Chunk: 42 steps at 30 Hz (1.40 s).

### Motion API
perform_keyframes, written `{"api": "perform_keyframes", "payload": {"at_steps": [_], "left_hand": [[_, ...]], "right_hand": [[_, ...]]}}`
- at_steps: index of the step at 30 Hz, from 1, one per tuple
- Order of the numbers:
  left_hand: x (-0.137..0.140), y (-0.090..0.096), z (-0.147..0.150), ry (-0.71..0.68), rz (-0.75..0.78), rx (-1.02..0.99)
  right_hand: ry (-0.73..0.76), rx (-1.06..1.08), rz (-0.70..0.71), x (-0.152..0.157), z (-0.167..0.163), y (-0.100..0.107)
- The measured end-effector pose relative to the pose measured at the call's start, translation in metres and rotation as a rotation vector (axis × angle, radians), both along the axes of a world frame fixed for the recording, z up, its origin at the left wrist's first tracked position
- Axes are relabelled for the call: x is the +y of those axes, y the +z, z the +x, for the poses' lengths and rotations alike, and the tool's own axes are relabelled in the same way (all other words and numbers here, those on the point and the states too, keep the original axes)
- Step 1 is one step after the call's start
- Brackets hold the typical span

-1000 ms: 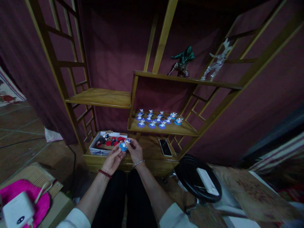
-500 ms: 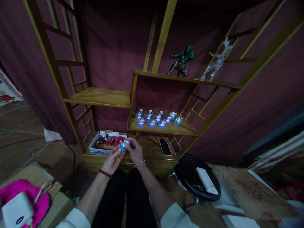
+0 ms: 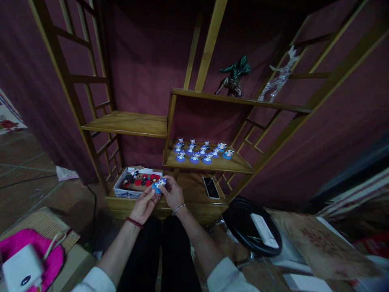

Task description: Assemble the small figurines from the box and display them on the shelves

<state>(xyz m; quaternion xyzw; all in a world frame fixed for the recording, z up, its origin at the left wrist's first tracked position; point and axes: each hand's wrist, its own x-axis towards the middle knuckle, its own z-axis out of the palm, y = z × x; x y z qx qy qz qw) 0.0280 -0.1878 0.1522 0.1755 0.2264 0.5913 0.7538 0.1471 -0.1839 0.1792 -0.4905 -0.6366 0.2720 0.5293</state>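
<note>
Dim, uneven light leaves the wooden shelving (image 3: pixel 212 44) in deep shadow toward the top; fine detail on the held figurine (image 3: pixel 159 185) is soft, and wide-angle stretching smears the patterned covering (image 3: pixel 322 243) at right

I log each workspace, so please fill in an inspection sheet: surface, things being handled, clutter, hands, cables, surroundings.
Surface: wooden middle shelf, bearing small figurines.
Things handled: blue-based figurine in hand; open box at left, containing red and black pieces.
Clutter: phone on the lower shelf, right of the box.
Hands: left hand and right hand both hold the figurine.
Cables: dark cable on the floor at left.
Surroundings: black stool at right, bearing a white object; pink item at lower left.
</note>
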Motion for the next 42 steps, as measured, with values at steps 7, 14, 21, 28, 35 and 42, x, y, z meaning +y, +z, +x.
{"api": "perform_keyframes", "payload": {"at_steps": [7,14,21,28,35,42], "left_hand": [[0.0,-0.001,0.001,-0.006,-0.009,-0.022],[0.002,-0.004,0.005,-0.001,0.008,-0.049],[-0.001,-0.003,0.007,0.034,0.0,-0.05],[-0.001,-0.003,0.008,0.051,0.034,-0.016],[-0.004,0.003,0.009,0.06,0.058,0.043],[-0.004,0.006,0.008,0.069,0.03,0.039]], "right_hand": [[0.086,-0.116,0.066,0.001,0.007,0.002],[0.126,-0.146,0.122,0.001,0.01,0.007],[0.051,-0.172,0.076,-0.001,0.008,0.008],[-0.058,-0.227,0.032,-0.005,0.003,0.01],[-0.145,-0.189,-0.022,-0.009,-0.003,0.013],[-0.137,-0.159,-0.03,-0.009,-0.004,0.014]]}}
